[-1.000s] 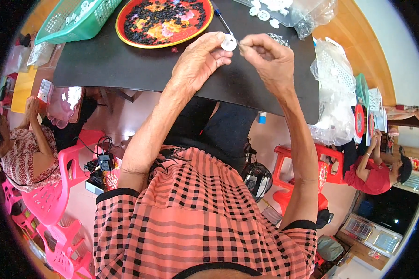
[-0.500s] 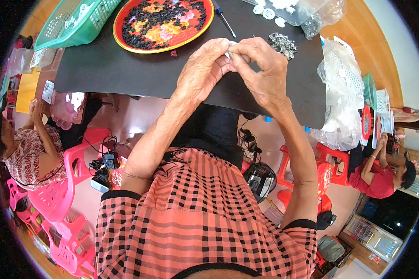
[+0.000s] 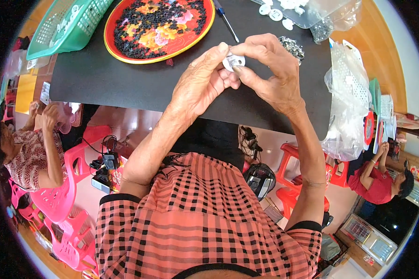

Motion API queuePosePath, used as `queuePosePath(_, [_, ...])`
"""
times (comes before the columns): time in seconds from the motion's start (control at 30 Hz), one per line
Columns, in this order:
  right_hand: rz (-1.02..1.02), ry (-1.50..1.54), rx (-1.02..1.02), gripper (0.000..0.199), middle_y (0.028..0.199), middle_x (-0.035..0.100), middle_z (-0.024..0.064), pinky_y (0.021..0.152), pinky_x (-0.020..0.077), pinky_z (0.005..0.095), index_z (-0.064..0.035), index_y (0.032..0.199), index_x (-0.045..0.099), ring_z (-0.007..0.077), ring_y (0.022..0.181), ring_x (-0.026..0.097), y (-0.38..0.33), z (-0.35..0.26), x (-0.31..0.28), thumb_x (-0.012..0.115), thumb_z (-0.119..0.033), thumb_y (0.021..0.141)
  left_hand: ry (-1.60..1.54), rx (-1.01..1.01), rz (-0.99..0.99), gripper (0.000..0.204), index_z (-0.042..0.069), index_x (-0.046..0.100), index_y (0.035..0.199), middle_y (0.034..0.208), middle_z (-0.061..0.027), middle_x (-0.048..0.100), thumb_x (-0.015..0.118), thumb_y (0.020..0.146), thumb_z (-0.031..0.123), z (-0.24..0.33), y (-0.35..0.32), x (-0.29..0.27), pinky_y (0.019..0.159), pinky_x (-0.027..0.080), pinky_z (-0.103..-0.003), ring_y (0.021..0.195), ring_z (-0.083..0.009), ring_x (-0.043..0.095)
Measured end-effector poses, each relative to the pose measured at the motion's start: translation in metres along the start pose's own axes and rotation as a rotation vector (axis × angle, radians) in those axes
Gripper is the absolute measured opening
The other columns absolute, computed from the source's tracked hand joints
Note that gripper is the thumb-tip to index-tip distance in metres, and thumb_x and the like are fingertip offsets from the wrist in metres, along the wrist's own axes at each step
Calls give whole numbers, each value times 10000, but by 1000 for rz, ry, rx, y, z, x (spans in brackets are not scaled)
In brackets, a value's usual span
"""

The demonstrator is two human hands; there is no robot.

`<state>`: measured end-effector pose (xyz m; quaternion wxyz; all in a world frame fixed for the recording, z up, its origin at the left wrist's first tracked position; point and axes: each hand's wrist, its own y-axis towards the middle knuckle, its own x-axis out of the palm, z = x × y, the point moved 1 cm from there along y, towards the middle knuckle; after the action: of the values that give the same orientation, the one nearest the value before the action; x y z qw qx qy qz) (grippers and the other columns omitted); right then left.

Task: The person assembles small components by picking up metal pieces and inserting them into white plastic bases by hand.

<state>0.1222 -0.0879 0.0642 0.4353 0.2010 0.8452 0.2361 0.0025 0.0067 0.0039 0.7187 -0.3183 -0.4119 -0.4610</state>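
Over the dark table (image 3: 102, 83) both my hands are at a small round white plastic piece (image 3: 234, 63) with dark spots on its face. My left hand (image 3: 204, 80) has its thumb and fingers closed on the left edge of the piece. My right hand (image 3: 277, 69) pinches it from the right, thumb at its lower edge and index finger above. Beyond them lies a screwdriver (image 3: 227, 24) with a blue handle. A pile of small shiny metal parts (image 3: 292, 49) sits just past my right hand, partly hidden by it.
A red flowered tray (image 3: 111, 49) at the far left holds many small black parts, a tiny red piece (image 3: 169, 62) beside it. A green basket (image 3: 56, 48) holds white pieces. White discs (image 3: 275, 15) and plastic bags (image 3: 342, 104) lie right. Other people sit left and right.
The white piece, mostly covered by my fingers before, now shows its face. My right hand has shifted slightly right, its fingers wider apart. The whole view has shifted a little.
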Motion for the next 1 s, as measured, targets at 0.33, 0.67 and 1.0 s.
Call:
queuePosePath(0.33, [28, -123, -128, 291, 858, 596, 12, 648, 442, 305, -141, 932, 684, 181, 738, 550, -2, 8, 2, 725, -95, 648, 3, -1, 18, 273, -4, 549, 954, 768, -64, 562, 548, 928, 268, 0, 0, 0, 618, 507, -294, 646, -140, 548])
queuePosePath(0.67, [112, -464, -347, 297, 791, 551, 3, 617, 409, 322, -60, 879, 649, 185, 714, 538, -5, -7, 8, 738, -155, 612, 34, 74, 85, 214, 24, 562, 968, 798, -28, 561, 562, 922, 233, -5, 1, 0, 645, 483, -256, 705, -107, 541])
queuePosePath(1.0, [146, 8, 99, 258, 765, 587, 39, 614, 425, 322, -108, 891, 674, 198, 682, 537, -14, -2, 8, 731, -44, 648, 52, 55, -26, 255, -9, 552, 1000, 812, -83, 565, 512, 945, 237, -1, -2, 1, 657, 484, -300, 708, -157, 562])
